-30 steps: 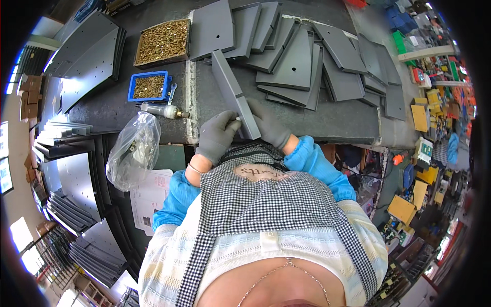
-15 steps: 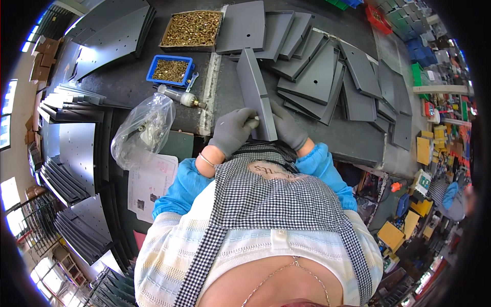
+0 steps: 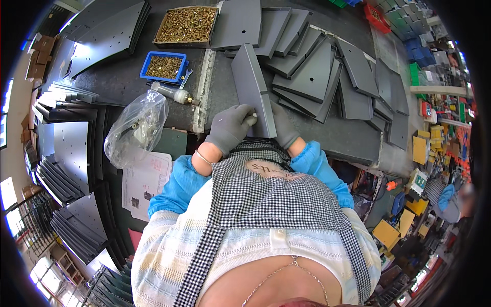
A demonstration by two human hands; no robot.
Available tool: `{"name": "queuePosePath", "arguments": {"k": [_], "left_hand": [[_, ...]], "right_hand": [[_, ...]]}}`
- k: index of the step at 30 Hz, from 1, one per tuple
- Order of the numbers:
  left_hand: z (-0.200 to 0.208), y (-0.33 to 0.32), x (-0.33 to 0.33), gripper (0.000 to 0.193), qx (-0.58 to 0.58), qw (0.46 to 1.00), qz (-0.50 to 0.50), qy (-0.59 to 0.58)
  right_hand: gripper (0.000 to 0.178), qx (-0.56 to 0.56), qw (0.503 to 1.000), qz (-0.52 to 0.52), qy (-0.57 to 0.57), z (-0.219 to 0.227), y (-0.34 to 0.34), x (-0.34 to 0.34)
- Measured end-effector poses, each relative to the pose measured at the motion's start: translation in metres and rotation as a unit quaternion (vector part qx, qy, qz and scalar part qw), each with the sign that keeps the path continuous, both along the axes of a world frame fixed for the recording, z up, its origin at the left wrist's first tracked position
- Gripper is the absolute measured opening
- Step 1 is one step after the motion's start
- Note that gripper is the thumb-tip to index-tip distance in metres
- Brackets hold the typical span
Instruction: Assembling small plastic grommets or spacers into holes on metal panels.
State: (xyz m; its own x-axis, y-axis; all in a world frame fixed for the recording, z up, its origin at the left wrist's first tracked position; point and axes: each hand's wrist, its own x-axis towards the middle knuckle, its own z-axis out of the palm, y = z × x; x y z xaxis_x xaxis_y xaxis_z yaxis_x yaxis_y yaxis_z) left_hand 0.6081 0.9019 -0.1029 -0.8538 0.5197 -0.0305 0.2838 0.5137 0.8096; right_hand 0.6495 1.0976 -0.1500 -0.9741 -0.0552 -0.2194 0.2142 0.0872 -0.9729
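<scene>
A dark grey metal panel (image 3: 254,84) with a folded edge stands tilted upright in front of my apron, at the near edge of the bench. My left hand (image 3: 229,128), in a grey glove, is at its left face with fingers curled and thumb pressed in. Anything small in that pinch is hidden. On the panel's other side my right hand (image 3: 284,125), gloved too, grips it near the lower end; its fingertips are partly behind the metal. Similar grey panels (image 3: 307,77) lie fanned in overlapping piles to the right and beyond.
A cardboard box of brass-coloured fasteners (image 3: 185,41) and a blue tray (image 3: 145,77) of small ones stand at the back left. Nearby lie a wrench (image 3: 186,77), a cylindrical tool (image 3: 174,93) and a clear plastic bag (image 3: 148,110). Stacked sheets (image 3: 71,148) line the left side.
The whole scene has shifted slightly left in view. Both hands keep nearly the same places on the panel.
</scene>
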Motion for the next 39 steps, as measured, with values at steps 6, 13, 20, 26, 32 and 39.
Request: {"name": "queuePosePath", "arguments": {"k": [6,13,20,26,32,39], "left_hand": [[-0.003,0.002,0.002,0.026,0.016,0.996,0.021,-0.083],[-0.012,-0.001,-0.001,0.026,-0.004,0.992,-0.04,0.117],[0.011,-0.013,-0.016,0.029,0.087,0.9,0.082,-0.42],[-0.004,-0.021,-0.01,0.024,0.003,0.999,-0.011,0.037],[0.004,-0.029,-0.019,0.031,0.053,0.963,0.018,-0.262],[-0.013,-0.024,-0.021,0.039,0.116,0.923,-0.048,-0.364]], "right_hand": [[0.044,0.003,0.999,0.004,0.04,0.019,-0.004,0.004],[0.048,-0.069,0.997,0.01,-0.043,-0.006,0.003,0.001],[0.052,0.168,0.966,0.127,0.148,0.025,-0.006,-0.01],[0.049,-0.039,0.998,0.037,-0.031,0.02,-0.016,-0.001],[0.048,-0.028,0.996,0.057,0.062,-0.02,-0.013,0.004],[0.052,-0.333,0.94,0.034,-0.063,-0.003,-0.023,0.0]]}}
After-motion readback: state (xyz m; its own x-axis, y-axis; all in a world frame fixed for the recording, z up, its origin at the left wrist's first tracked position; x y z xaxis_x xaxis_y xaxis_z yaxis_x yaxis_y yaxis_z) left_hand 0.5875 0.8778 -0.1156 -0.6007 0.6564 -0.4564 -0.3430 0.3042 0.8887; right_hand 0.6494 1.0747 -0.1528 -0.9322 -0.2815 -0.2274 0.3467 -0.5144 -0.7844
